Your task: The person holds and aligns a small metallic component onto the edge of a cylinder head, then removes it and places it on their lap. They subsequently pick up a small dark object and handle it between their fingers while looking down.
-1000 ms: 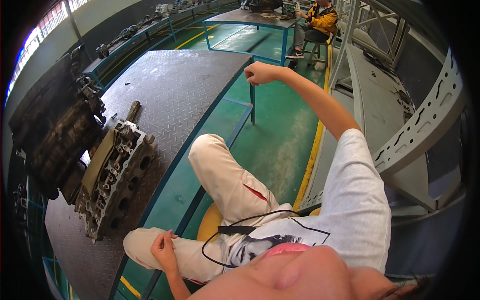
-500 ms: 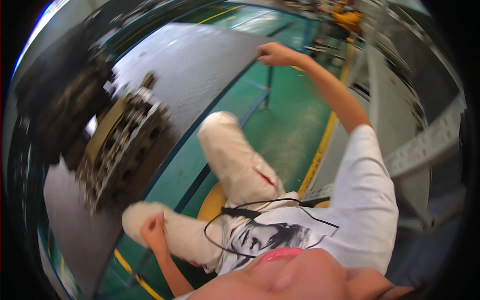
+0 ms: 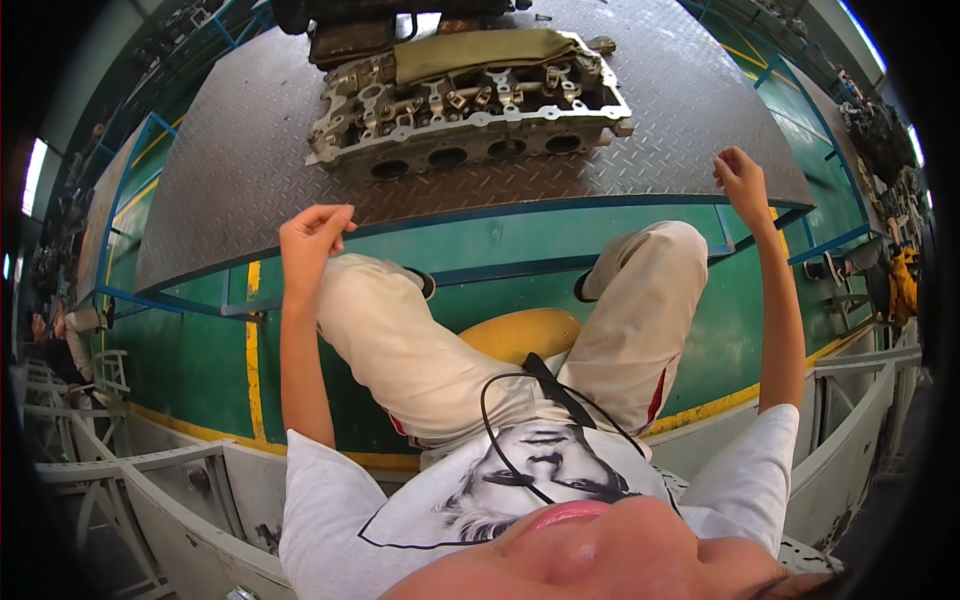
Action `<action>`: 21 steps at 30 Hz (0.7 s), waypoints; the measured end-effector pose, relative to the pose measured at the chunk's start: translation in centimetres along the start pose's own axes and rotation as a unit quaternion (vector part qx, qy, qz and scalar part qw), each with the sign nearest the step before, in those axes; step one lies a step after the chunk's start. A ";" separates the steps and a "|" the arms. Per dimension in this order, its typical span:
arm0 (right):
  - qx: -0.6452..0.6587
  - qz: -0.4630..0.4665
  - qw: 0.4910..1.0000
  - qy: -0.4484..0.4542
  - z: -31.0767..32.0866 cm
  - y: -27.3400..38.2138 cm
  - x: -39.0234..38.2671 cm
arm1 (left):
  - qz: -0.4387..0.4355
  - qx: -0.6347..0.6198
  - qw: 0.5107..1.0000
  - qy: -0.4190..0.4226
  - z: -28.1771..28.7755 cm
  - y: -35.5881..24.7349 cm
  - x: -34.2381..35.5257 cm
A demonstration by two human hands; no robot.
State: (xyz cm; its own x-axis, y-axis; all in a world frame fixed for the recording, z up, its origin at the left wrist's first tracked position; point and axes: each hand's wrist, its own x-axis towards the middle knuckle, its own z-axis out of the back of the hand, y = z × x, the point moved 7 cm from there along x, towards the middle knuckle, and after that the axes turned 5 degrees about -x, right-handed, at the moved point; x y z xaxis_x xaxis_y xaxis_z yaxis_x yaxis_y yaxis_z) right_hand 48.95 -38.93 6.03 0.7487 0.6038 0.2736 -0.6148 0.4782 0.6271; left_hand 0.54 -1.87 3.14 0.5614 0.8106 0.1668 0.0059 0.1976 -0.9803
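A metal engine cylinder head (image 3: 470,115) lies on the tread-plate table (image 3: 240,160), its row of round ports facing me. An olive, flat, cloth-like piece (image 3: 485,52) rests along its far side. My left hand (image 3: 315,238) is raised above my left knee by the table's near edge, fingers loosely bent, the thumb apart and nothing seen in it. Over the table's right side hovers my right hand (image 3: 740,182), fingers curled in, with no object visible in it. Neither hand touches the cylinder head.
Dark engine parts (image 3: 350,30) stand beyond the cylinder head. I sit on a yellow seat (image 3: 520,335) with my knees at the table's blue frame (image 3: 480,215). Grey metal framework (image 3: 180,470) runs behind me. People sit far left (image 3: 75,335) and far right (image 3: 903,280).
My view has swung round, so the cylinder head now lies ahead instead of at the left. My left hand has come up from my knee. My right arm is now more bent.
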 end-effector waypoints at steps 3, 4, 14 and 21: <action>0.007 -0.002 1.000 0.019 -2.3 -0.3 0.9 | 0.014 0.023 1.000 -0.016 1.4 0.8 1.0; 0.017 -0.003 1.000 0.020 -3.0 -0.4 1.0 | 0.009 0.004 1.000 -0.023 2.0 1.1 1.4; 0.098 -0.038 0.994 0.034 -10.5 -2.2 2.6 | 0.029 0.019 0.998 -0.061 4.3 4.5 4.0; 0.146 -0.023 0.989 0.031 -12.4 -1.8 2.2 | 0.005 0.030 0.992 -0.125 5.3 5.9 4.9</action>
State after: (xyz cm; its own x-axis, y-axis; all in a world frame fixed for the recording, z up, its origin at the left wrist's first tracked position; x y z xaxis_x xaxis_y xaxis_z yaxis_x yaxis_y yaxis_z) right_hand 48.60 -30.56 -3.60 0.7524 0.6277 0.1995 -0.4755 0.3081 0.8240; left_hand -1.11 6.19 -1.26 0.3388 0.9222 0.1863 -0.0521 0.2161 -0.9750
